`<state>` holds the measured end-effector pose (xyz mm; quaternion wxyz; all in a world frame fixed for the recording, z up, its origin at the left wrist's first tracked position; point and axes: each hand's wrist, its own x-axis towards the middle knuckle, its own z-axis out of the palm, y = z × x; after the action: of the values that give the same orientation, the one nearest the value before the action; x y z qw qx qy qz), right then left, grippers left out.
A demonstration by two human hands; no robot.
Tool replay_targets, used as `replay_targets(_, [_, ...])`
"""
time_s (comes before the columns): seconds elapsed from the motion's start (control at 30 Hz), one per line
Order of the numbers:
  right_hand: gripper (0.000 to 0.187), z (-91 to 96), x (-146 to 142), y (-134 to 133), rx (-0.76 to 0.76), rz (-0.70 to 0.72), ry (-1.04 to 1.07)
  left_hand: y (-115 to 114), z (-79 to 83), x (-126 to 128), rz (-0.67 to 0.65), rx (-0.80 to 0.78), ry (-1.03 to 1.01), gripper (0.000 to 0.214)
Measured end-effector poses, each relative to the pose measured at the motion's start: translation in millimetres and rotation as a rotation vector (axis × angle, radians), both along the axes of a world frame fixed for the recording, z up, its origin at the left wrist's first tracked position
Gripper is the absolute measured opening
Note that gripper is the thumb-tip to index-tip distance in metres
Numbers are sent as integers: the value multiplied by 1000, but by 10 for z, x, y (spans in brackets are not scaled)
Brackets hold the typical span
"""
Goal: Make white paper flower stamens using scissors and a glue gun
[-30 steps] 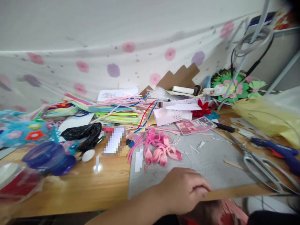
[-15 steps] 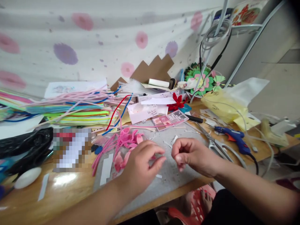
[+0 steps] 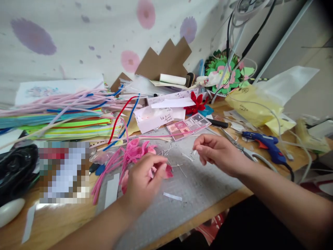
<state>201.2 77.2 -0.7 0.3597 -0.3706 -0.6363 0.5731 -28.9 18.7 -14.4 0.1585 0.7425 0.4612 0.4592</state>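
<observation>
Several bundles of coloured strips [image 3: 73, 121] lie straight and look unworked at the far left of your table [image 3: 59, 215], behind a black plastic bag [image 3: 18, 170]. Next come the pink stems [image 3: 100, 185], fanned over the left edge of the grey mat [image 3: 203, 184], beside some white paper strips [image 3: 111, 191]. The pink petal pieces [image 3: 135, 149] are grouped just behind and around your left hand [image 3: 156, 170]; their curling and shaping looks done, though they lie as a loose cluster, and joining them appears to be left undone. Your left hand is half curled, thumb and forefinger near a darker pink tip; you hide part of it, so I cannot tell whether you touch or grip it. White scraps [image 3: 187, 157] litter the middle of the mat, and a red flower [image 3: 196, 103] behind them looks complete. Your right hand [image 3: 199, 152] hangs over the mat with its fingers bent inward, close to the scraps in view; whether anything is pinched there, I cannot tell. Farther right, the scissors [image 3: 251, 154] and the blue glue gun [image 3: 270, 144] lie on the table, out of both hands.
</observation>
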Motion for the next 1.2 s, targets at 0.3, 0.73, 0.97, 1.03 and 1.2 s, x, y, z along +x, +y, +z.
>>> replay_targets(0.3, [16,-106,238,246,606,73,-810,-51,-15,143,-179,-30,491,27])
replay_targets(0.73, [14,-271,-297,103,762,226,-765,46,2,119,38,-79,686,20])
replay_targets(0.97, [10,-332,-331,144,802,225,-831,132,2,62,128,-88,651,21])
replay_targets(1.03, [10,-309,-305,149,772,216,-816,155,2,39,139,-78,629,21])
replay_targets(1.2, [9,-157,-216,118,510,146,-674,161,7,23,127,-46,560,19])
